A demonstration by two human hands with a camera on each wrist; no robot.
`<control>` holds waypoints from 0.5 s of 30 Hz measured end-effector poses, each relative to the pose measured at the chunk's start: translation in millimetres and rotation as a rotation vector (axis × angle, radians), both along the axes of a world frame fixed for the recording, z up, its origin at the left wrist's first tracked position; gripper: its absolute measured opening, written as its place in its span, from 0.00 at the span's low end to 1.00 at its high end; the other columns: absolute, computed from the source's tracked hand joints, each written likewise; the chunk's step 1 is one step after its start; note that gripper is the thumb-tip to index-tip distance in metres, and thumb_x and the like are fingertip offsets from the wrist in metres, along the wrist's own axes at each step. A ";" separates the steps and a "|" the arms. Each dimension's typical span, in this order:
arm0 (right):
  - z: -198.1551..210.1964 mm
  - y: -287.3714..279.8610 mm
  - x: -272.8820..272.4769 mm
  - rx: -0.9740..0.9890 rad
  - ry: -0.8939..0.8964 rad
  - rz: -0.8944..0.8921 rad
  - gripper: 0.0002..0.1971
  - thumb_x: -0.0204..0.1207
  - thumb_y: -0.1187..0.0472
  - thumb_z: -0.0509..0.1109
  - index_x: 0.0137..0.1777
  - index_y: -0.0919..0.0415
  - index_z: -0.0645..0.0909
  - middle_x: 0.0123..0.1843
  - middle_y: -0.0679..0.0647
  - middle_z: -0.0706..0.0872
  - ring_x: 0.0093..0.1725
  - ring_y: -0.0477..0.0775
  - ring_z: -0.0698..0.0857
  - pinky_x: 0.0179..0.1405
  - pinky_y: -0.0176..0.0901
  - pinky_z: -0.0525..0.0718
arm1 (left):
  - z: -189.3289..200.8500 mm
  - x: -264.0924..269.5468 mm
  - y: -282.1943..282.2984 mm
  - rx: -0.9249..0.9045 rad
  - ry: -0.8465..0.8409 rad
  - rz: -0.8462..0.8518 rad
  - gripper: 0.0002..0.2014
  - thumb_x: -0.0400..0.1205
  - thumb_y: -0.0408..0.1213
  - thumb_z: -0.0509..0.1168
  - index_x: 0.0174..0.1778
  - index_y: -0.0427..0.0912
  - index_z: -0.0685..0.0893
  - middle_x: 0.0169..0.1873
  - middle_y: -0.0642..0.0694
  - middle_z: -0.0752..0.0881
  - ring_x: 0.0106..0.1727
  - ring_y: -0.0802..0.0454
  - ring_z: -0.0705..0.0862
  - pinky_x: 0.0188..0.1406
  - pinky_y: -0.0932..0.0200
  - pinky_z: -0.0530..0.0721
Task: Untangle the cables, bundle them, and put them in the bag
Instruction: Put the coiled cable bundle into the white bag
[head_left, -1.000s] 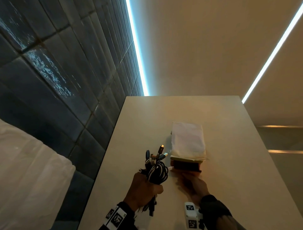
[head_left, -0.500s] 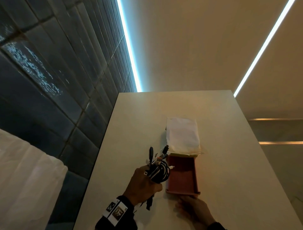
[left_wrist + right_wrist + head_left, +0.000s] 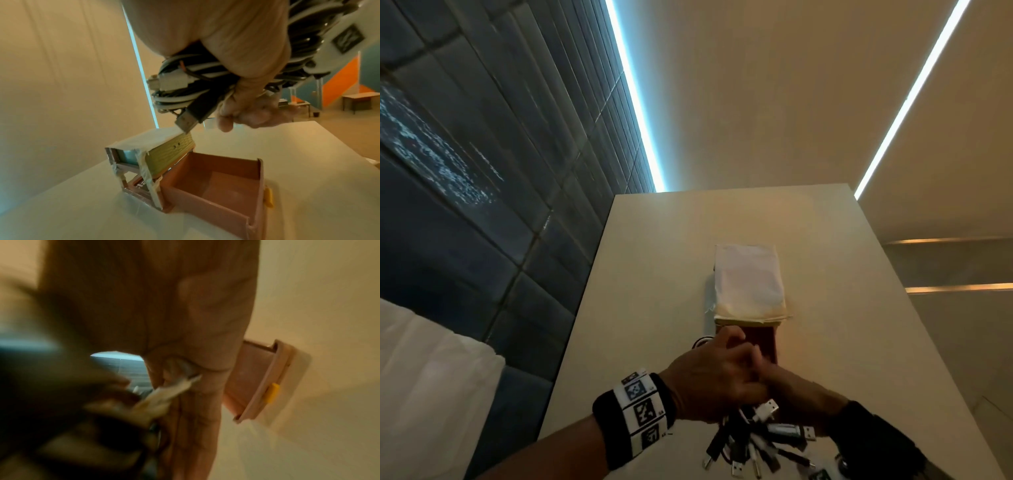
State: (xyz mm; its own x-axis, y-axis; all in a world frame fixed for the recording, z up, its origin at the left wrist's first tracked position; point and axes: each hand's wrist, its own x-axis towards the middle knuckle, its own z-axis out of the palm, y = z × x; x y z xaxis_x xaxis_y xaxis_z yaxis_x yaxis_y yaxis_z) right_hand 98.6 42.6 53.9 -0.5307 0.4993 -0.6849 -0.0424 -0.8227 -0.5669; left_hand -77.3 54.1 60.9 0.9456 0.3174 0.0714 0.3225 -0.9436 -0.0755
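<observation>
Both hands have come together since half a second ago, when the right hand (image 3: 796,397) rested at the drawer's front edge and the left hand (image 3: 714,378) held the bundle beside the drawer; the 2 hands now meet just above the drawer's near end. White table (image 3: 661,274) carries the small storage unit (image 3: 164,149), its top wrapped in pale cloth or paper and taped at the corners; the view from the head shows it lying well back from the table's near edge. Pink drawer (image 3: 218,183) stands pulled out toward the person, a yellow tab (image 3: 269,197) on its front; its inside shows bare walls and floor, nothing in it. Bundle of cables (image 3: 195,84), black and white strands looped together, sits in the air above the drawer, clasped in the left hand's curled fingers; the right hand's fingers (image 3: 246,113) close on the bundle's far side, though the right wrist view is too blurred to show the hold exactly. Loose USB plugs (image 3: 753,448) dangle below the 2 hands toward the table.
</observation>
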 end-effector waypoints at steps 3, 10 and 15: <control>-0.4 -3.4 -2.1 0.147 0.058 0.162 0.28 0.74 0.45 0.73 0.70 0.59 0.77 0.66 0.55 0.86 0.67 0.52 0.84 0.65 0.44 0.82 | -3.5 1.6 11.3 0.018 0.074 0.021 0.08 0.78 0.48 0.64 0.50 0.50 0.79 0.43 0.53 0.85 0.52 0.49 0.78 0.63 0.43 0.71; -20.4 -19.6 -4.6 -0.093 0.024 0.133 0.19 0.61 0.68 0.77 0.55 0.70 0.85 0.48 0.64 0.91 0.40 0.56 0.89 0.38 0.44 0.85 | -38.7 10.5 13.5 -0.064 0.085 0.047 0.12 0.77 0.49 0.68 0.50 0.50 0.76 0.46 0.53 0.86 0.52 0.49 0.78 0.61 0.42 0.75; -26.9 -22.3 0.9 -0.191 -0.001 -0.031 0.15 0.67 0.72 0.73 0.55 0.73 0.85 0.44 0.68 0.90 0.29 0.57 0.86 0.28 0.45 0.82 | -58.0 12.6 11.1 -0.135 -0.038 0.436 0.34 0.70 0.55 0.64 0.71 0.45 0.71 0.68 0.46 0.76 0.70 0.46 0.73 0.69 0.40 0.72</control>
State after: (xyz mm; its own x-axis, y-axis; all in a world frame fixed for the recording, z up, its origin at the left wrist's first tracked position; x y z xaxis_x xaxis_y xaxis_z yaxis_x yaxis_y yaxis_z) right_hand 99.6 20.3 27.1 -0.5162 0.3757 -0.7697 -0.0683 -0.9139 -0.4002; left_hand -64.7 65.2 2.9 0.7189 0.6942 0.0344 0.6920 -0.7195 0.0581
